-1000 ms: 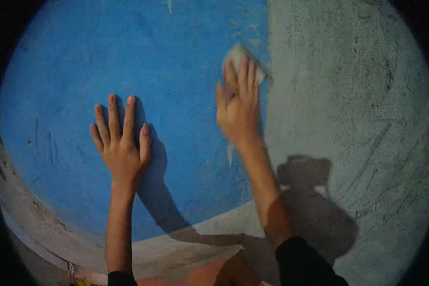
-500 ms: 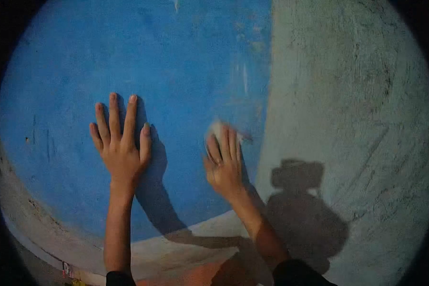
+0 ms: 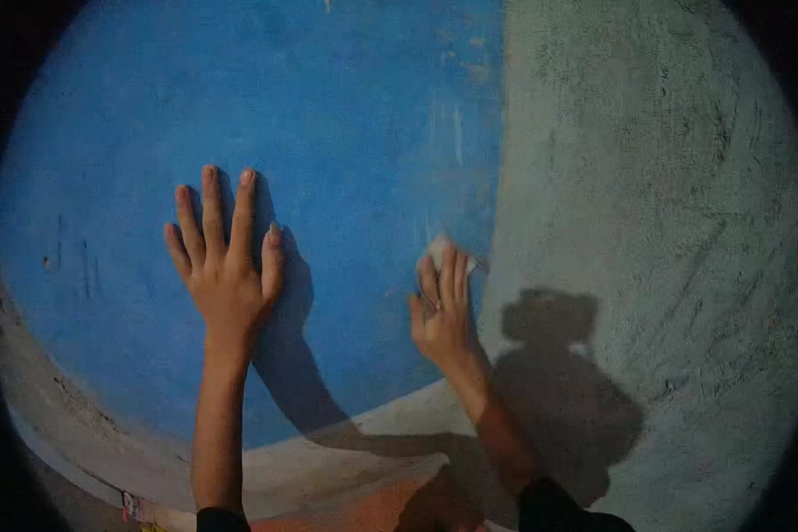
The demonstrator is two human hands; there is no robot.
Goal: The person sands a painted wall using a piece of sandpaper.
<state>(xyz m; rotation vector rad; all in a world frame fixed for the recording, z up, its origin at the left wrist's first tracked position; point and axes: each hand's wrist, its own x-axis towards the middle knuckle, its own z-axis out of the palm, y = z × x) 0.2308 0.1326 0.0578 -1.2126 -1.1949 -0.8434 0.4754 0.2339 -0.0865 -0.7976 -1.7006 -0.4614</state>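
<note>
My left hand (image 3: 230,282) lies flat against the blue wall (image 3: 346,115), fingers spread and pointing up, holding nothing. Further right, my right hand (image 3: 449,310) presses a thin pale sheet (image 3: 441,247) to the same wall, close to the blue paint's right edge. Only the sheet's edges show around the fingertips; whether it is paper or cloth I cannot make out. Whitish scuffs and worn patches mark the paint just above and left of that hand.
Rough grey-green wall (image 3: 656,160) adjoins the blue on the right, carrying a dark shadow (image 3: 567,390) of a head and shoulders. Below the blue runs a pale curved band (image 3: 346,457), with an orange area (image 3: 355,512) beneath. Small coloured scraps (image 3: 133,507) show at lower left.
My right hand has slid to the right and slightly down along the wall with the pale sheet. My left hand stays in nearly the same place.
</note>
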